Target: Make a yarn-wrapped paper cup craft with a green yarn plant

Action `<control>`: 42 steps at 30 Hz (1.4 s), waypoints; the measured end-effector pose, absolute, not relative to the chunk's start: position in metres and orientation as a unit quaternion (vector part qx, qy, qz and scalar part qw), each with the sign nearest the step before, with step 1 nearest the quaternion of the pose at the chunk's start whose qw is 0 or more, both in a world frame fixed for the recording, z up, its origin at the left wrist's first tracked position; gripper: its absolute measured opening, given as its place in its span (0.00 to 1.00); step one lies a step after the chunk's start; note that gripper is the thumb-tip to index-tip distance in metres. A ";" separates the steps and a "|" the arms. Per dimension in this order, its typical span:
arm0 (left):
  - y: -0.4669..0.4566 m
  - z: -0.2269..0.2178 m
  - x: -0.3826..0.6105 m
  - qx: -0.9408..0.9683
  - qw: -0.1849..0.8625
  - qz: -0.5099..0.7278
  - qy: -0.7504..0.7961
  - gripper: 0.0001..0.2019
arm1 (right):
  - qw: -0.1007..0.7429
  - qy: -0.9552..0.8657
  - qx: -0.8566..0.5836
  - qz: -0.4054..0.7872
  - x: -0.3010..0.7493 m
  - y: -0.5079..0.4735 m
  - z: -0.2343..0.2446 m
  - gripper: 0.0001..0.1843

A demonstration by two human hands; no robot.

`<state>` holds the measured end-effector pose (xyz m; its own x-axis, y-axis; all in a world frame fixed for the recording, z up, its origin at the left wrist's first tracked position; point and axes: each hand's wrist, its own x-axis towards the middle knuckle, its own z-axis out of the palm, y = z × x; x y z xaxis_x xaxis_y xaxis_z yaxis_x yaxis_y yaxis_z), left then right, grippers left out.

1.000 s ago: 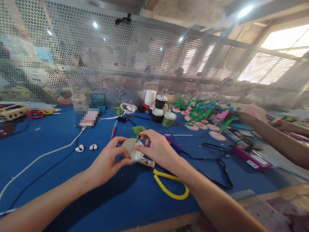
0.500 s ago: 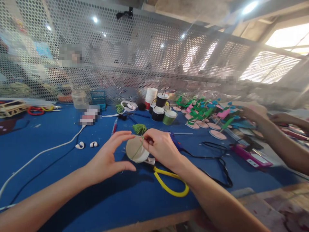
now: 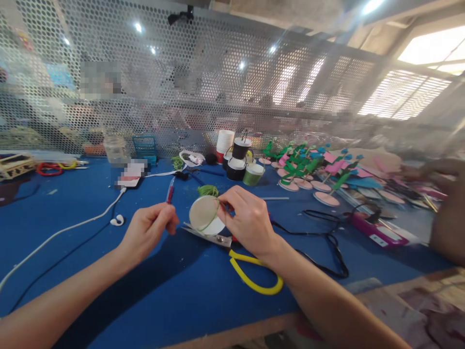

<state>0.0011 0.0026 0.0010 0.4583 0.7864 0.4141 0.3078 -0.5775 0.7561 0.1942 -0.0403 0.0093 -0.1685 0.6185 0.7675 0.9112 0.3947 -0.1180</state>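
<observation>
A small white paper cup (image 3: 208, 215) is tilted with its round mouth toward me, a thin green yarn strand running along its rim. My right hand (image 3: 249, 218) is closed on the cup's right edge, fingertips at the rim and yarn. To the left, apart from the cup, my left hand (image 3: 150, 230) is closed, thumb against the curled fingers; whatever it pinches is hidden. Scissors (image 3: 218, 239) with yellow handles lie just below the cup, partly behind my right hand. A bundle of green yarn (image 3: 208, 191) lies right behind the cup.
A red pen (image 3: 170, 191) lies beyond my left hand, near a white earbud (image 3: 116, 220) and a cable. Black and green wrapped cups (image 3: 236, 168) stand at the back. Craft flowers (image 3: 305, 169) and a purple power strip (image 3: 378, 230) are to the right, beside another person's arm (image 3: 448, 213).
My left hand has moved left from the cup, and its spread fingers have closed. The cup has turned in my right hand. The other person's arm has shifted right.
</observation>
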 end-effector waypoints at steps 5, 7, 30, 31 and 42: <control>0.001 -0.010 0.001 0.924 0.013 0.332 0.190 0.12 | 0.394 -0.740 -0.518 -0.168 0.193 -0.040 0.008 0.08; 0.000 -0.014 0.004 0.920 -0.015 0.338 0.199 0.10 | 0.399 -0.745 -0.513 -0.150 0.192 -0.039 0.006 0.07; -0.028 0.006 0.010 0.826 0.408 0.234 0.310 0.07 | 0.304 -0.743 -0.554 0.219 0.188 -0.034 0.006 0.07; -0.028 0.006 0.010 0.824 0.412 0.235 0.310 0.07 | 0.304 -0.743 -0.555 0.218 0.188 -0.033 0.005 0.06; -0.023 0.001 0.009 0.838 0.385 0.260 0.285 0.05 | 0.299 -0.736 -0.567 0.219 0.191 -0.031 0.006 0.05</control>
<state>0.0092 -0.0230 0.0014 0.7017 0.6788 0.2165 0.2784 -0.5409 0.7936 0.1911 -0.0308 0.0057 -0.1789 0.9651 0.1915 0.7036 0.2615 -0.6607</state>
